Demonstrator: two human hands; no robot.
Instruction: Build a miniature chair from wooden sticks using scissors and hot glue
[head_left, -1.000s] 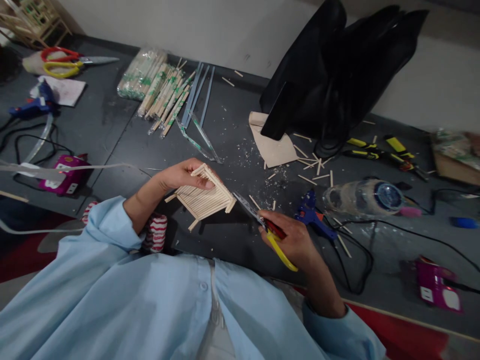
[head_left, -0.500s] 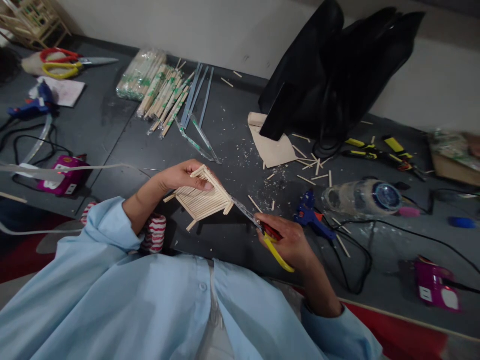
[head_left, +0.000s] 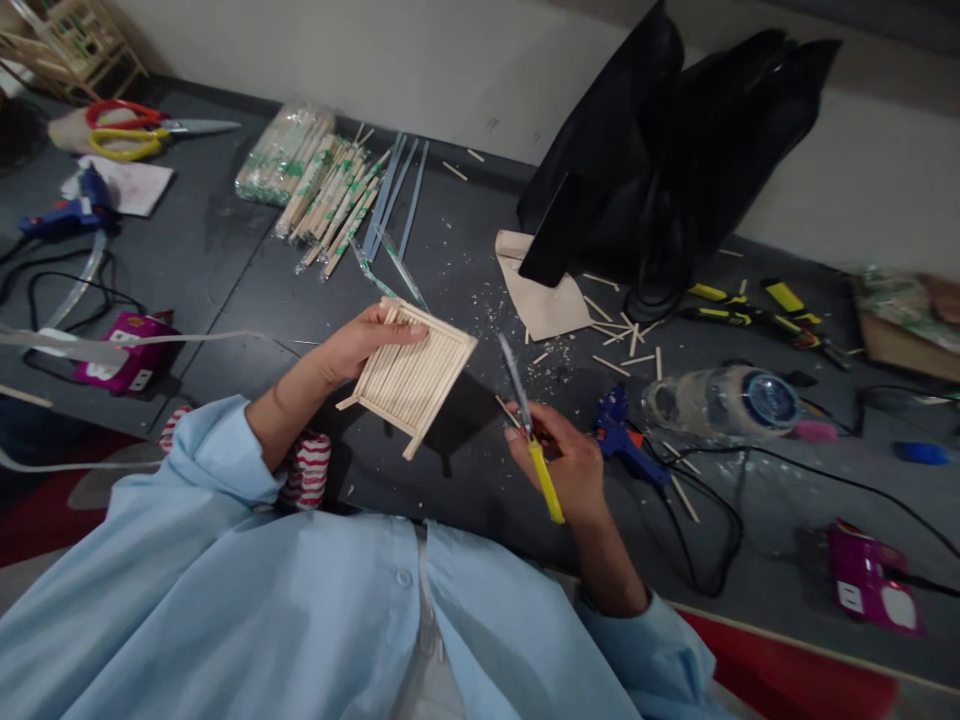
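Note:
My left hand (head_left: pixel 375 340) is closed on the upper left edge of a small panel of glued wooden sticks (head_left: pixel 420 385), thumb across its face. The panel is tilted above the table, with stick ends jutting from its lower corners. My right hand (head_left: pixel 566 460) grips a pair of scissors (head_left: pixel 540 470), blades pointing up and away, one yellow handle showing. The fingers partly hide the other handle. A gap separates the scissors from the panel. A short stick shows beside my right fingertips; whether they touch it I cannot tell.
Wrapped chopsticks (head_left: pixel 330 200) lie at the back left, near red-and-yellow scissors (head_left: pixel 127 130). Blue glue guns (head_left: pixel 630 440) with cords lie on both sides. Stick offcuts, a plastic bottle (head_left: pixel 720 400), pliers (head_left: pixel 780 320) and a black bag (head_left: pixel 675 170) occupy the right.
The scissors have come away from the panel's right corner, their blades swinging upward. My left hand has turned the panel so its face shows more fully.

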